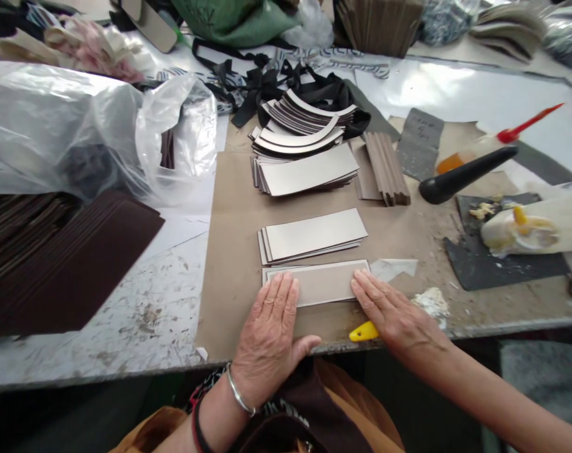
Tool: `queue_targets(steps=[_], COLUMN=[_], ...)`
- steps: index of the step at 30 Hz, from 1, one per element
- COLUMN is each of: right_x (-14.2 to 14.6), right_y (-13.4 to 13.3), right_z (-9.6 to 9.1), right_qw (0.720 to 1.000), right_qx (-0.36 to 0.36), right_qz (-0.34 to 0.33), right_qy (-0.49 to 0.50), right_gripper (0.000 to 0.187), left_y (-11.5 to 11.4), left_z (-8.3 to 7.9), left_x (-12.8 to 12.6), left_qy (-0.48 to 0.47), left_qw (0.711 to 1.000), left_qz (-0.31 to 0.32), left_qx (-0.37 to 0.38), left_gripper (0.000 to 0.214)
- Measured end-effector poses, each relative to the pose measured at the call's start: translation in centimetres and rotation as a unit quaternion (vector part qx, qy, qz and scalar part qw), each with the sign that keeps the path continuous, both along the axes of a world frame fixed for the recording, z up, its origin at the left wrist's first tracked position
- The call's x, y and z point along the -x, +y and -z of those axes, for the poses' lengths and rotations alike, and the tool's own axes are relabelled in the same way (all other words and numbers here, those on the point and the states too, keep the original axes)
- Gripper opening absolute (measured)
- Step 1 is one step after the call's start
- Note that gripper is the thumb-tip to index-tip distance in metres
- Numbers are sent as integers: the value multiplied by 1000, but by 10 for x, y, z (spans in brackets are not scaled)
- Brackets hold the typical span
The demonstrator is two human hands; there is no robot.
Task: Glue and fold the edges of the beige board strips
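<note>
A pale rectangular card piece (321, 281) with a lighter border lies flat on brown paper (231, 214) near the table's front edge. My left hand (269, 333) lies flat with fingers stretched out, its fingertips pressing the card's left end. My right hand (392, 311) rests flat too, fingertips on the card's right end. Just under my right hand pokes out a yellow tool (364, 332). Behind the card sits a small stack of similar pale rectangles (314, 236).
Farther back is a bigger pile of rectangles and curved strips (304, 141). Dark brown sheets (63, 258) and a plastic bag (92, 126) fill the left. A black-handled tool (465, 175), a glue-smeared board (535, 226) and a red-tipped bottle (498, 141) lie right.
</note>
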State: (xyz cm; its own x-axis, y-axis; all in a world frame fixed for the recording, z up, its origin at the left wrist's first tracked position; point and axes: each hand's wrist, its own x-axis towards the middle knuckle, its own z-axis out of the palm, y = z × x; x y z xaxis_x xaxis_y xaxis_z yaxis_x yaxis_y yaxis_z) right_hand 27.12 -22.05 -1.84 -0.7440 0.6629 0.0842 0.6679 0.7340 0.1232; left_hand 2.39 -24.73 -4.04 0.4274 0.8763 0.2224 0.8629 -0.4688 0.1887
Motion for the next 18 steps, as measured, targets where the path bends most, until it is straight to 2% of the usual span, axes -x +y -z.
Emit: queue_targets(steps=[4, 6, 9, 13, 18], right_x=[-11, -19, -28, -28, -15], right_y=[7, 12, 20, 30, 43], right_z=[-6, -9, -13, -16, -18], right_qw=[995, 988, 976, 966, 942], right_qx=[80, 99, 93, 139, 230], right_qz=[31, 83, 160, 186, 219], right_qy=[49, 79, 111, 117, 106], right_gripper=[55, 57, 50, 41, 33], left_y=[0, 1, 4, 10, 14], left_z=[2, 3, 4, 7, 12], left_x=[3, 6, 15, 28, 35], left_qy=[-22, -43, -80, -122, -165], left_qw=[1000, 998, 995, 991, 985], left_qz=[13, 25, 19, -17, -27], left_qx=[-15, -29, -57, -54, -32], left_gripper=[70, 63, 53, 55, 52])
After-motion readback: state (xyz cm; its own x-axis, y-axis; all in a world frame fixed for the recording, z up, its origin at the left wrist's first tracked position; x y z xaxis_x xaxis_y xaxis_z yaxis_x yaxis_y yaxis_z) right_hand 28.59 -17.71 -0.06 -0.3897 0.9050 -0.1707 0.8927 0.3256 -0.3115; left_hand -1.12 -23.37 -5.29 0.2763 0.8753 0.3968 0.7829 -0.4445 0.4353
